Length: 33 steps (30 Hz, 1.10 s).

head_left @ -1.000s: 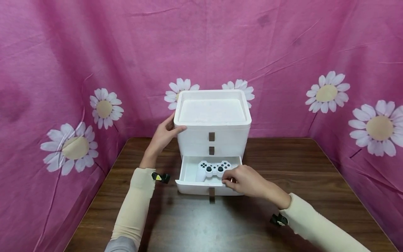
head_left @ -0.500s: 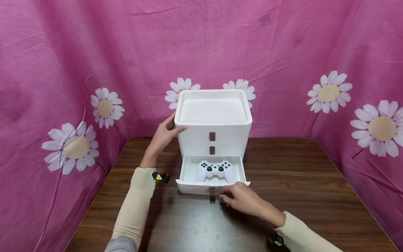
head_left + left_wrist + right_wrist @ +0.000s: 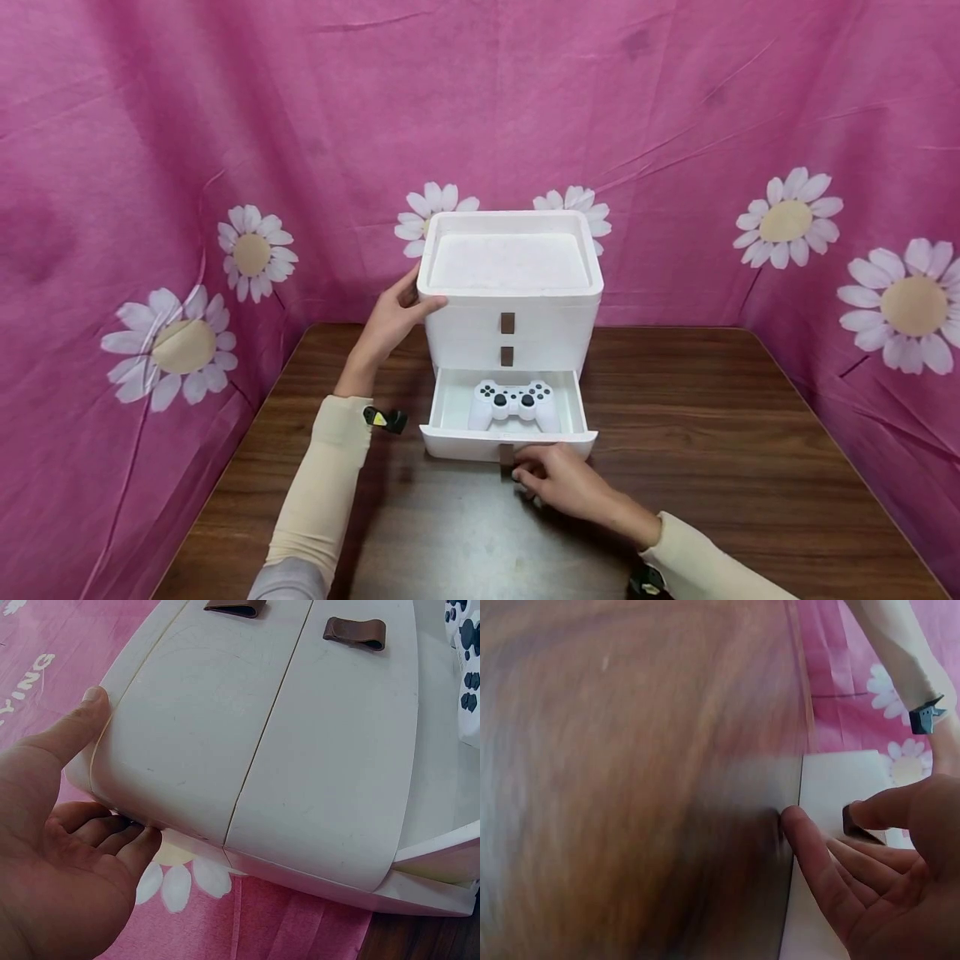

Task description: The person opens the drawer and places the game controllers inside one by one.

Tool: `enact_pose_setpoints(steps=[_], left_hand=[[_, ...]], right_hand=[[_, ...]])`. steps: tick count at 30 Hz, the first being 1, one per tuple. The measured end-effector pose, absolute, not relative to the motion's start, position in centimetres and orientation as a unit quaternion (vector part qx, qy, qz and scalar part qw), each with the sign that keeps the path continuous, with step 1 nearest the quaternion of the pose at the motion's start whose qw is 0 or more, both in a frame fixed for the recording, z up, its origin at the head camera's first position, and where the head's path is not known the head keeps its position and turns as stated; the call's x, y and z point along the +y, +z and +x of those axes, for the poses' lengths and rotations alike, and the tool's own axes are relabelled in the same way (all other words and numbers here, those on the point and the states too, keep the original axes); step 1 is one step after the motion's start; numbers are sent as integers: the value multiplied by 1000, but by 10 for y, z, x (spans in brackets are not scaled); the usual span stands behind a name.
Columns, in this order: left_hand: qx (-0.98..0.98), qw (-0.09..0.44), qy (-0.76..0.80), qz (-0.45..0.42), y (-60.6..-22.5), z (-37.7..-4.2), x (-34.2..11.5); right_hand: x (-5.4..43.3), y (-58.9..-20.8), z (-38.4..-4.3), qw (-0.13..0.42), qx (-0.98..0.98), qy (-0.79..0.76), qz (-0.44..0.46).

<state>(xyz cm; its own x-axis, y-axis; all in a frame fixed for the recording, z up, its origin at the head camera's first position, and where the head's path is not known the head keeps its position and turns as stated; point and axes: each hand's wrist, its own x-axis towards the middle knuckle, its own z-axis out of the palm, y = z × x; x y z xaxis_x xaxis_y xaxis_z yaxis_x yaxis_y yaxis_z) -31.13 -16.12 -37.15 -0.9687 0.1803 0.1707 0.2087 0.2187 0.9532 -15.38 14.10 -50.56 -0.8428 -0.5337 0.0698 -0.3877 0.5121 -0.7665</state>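
Note:
A white drawer unit (image 3: 514,333) stands on the table with its bottom drawer (image 3: 453,446) pulled out. Inside that drawer lies a white game controller (image 3: 514,406) with black sticks and buttons. My left hand (image 3: 386,329) holds the unit's upper left corner, thumb on the front and fingers against the side. Close to the bottom drawer's brown pull tab (image 3: 506,457) is my right hand (image 3: 566,482), fingers bent and spread apart. In the right wrist view, one fingertip meets the edge of the pull tab (image 3: 862,826); I see no pinch around it.
Two more brown tabs mark the upper drawers, both pushed in; one is the upper tab (image 3: 507,323). A shallow recessed tray (image 3: 513,262) forms the unit's top. Pink cloth (image 3: 510,100) with printed daisies hangs behind and beside the wooden table (image 3: 697,417).
My right hand has moved from over the drawer's right side down and left to the front, beside the pull tab. The left hand, drawer and controller have stayed put.

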Motion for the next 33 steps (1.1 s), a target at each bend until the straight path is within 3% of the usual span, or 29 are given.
enact_pose_setpoints(steps=[13, 25, 33], left_hand=[[-774, 22, -618, -136, -376, -312, -162], [-771, 29, -620, -140, -376, -313, -161], [-773, 27, -620, -136, -376, -313, -161]], right_hand=[[127, -512, -145, 153, 768, -601, -158], [115, -517, -143, 151, 700, -690, -108], [111, -519, -142, 120, 700, -699, -81]])
